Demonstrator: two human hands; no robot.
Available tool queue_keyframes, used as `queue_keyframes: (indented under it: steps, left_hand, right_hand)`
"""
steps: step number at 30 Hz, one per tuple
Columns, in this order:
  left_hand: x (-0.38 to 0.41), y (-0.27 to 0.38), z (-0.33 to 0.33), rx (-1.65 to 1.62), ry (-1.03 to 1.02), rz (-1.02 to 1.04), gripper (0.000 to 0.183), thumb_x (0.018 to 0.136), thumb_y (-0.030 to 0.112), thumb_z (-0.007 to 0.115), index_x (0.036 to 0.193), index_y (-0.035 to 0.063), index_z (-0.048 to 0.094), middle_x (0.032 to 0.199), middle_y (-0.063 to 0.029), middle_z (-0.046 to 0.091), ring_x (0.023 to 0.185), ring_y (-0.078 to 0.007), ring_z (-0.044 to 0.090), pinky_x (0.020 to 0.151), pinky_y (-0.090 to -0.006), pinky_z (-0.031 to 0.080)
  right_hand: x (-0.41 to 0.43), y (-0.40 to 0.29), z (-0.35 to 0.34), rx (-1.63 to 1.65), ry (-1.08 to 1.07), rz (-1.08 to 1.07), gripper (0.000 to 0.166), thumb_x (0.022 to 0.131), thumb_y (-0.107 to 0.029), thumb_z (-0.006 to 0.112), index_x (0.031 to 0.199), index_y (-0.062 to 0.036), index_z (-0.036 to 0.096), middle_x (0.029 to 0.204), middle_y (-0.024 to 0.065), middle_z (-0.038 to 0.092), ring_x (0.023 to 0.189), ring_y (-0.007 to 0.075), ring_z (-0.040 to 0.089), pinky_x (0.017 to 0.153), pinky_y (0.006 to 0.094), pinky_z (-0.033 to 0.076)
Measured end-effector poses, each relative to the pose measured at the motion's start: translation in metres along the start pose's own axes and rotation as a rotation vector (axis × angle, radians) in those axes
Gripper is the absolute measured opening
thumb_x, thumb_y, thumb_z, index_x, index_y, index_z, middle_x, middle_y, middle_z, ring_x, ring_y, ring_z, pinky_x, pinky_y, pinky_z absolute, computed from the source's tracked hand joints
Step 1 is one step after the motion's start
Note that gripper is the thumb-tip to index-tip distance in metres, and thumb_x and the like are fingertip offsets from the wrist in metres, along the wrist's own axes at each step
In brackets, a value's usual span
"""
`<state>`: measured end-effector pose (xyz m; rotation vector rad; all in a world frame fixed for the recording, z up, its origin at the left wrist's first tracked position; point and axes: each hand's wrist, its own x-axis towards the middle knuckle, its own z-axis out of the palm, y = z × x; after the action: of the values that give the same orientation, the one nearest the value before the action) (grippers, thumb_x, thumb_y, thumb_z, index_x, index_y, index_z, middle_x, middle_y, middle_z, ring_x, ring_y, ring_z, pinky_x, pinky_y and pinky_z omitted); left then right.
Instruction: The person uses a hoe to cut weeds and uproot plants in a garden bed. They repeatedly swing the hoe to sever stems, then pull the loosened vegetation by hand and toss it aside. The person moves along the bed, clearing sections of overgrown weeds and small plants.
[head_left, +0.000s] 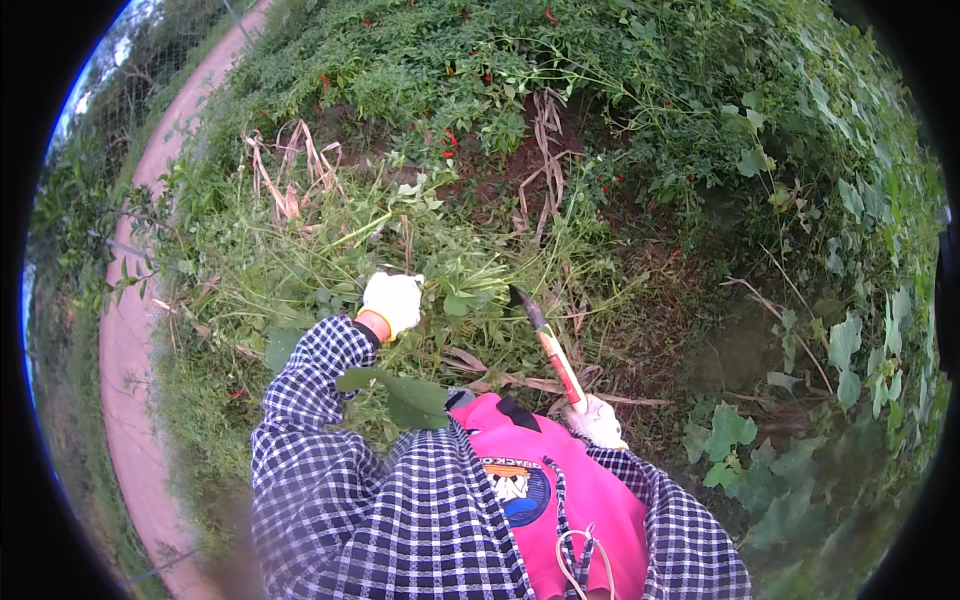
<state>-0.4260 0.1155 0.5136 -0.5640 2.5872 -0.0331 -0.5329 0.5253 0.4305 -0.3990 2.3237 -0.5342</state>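
My left hand (392, 304), in a white glove with a yellow cuff edge, is closed at the left of the weed heap, its fingers partly hidden by stems. A bundle of green stems (480, 279) lies just right of it; I cannot tell whether the hand grips these same stems. My right hand (598, 422), also in a white glove, is shut on the wooden handle (561, 364) of a sickle-like tool. The dark curved blade (525, 304) of this tool points up and left, close to the cut ends of the stems. A large leaf (409, 396) shows in front of my checked sleeve.
Chili pepper plants (450, 82) with red fruits stand ahead. Dry stalks (551, 150) hang among them, and more dry leaves (289, 180) lie at the left. Broad-leaved vines (847, 345) cover the right side. A wire fence (169, 330) runs beside a pale path (127, 352) on the left.
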Motion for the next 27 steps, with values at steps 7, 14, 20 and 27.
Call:
queue_keyframes:
  steps: [7,14,20,27]
  left_hand:
    - [0.015,-0.005,0.03,-0.013,0.216,-0.014,0.02,0.087,0.015,0.051,0.099,0.0135,0.067,0.078,-0.0084,0.068,0.077,-0.0286,0.066,0.076,-0.0432,0.043]
    - [0.011,0.029,0.002,0.163,0.198,0.273,0.016,0.085,0.014,0.053,0.096,0.0129,0.065,0.078,-0.008,0.068,0.078,-0.0278,0.066,0.08,-0.0413,0.044]
    - [-0.003,0.031,-0.025,0.072,0.396,0.407,0.037,0.085,0.013,0.05,0.121,0.0109,0.058,0.099,-0.0117,0.064,0.09,-0.0287,0.063,0.083,-0.0429,0.047]
    - [-0.019,0.035,-0.028,0.076,0.331,0.507,0.045,0.087,0.011,0.048,0.131,0.0204,0.053,0.141,-0.018,0.045,0.112,-0.0329,0.057,0.093,-0.0436,0.046]
  right_hand:
    - [-0.001,-0.104,-0.071,0.449,0.232,-0.223,0.018,0.084,-0.022,0.065,0.087,-0.0051,0.06,0.071,0.01,0.061,0.059,0.0244,0.059,0.058,0.0356,0.047]
    - [0.052,-0.239,-0.09,0.338,0.188,-0.649,0.027,0.089,-0.032,0.061,0.09,-0.0049,0.059,0.079,0.0137,0.062,0.071,0.0298,0.062,0.067,0.0387,0.049]
    - [0.081,-0.204,-0.06,0.29,-0.397,-0.293,0.036,0.087,-0.03,0.059,0.074,0.0028,0.059,0.055,0.0095,0.059,0.045,0.0191,0.06,0.042,0.0353,0.048]
    - [0.059,-0.137,-0.037,0.533,-0.594,-0.101,0.034,0.089,-0.033,0.06,0.075,-0.0027,0.055,0.059,0.0036,0.054,0.042,0.014,0.051,0.04,0.0289,0.045]
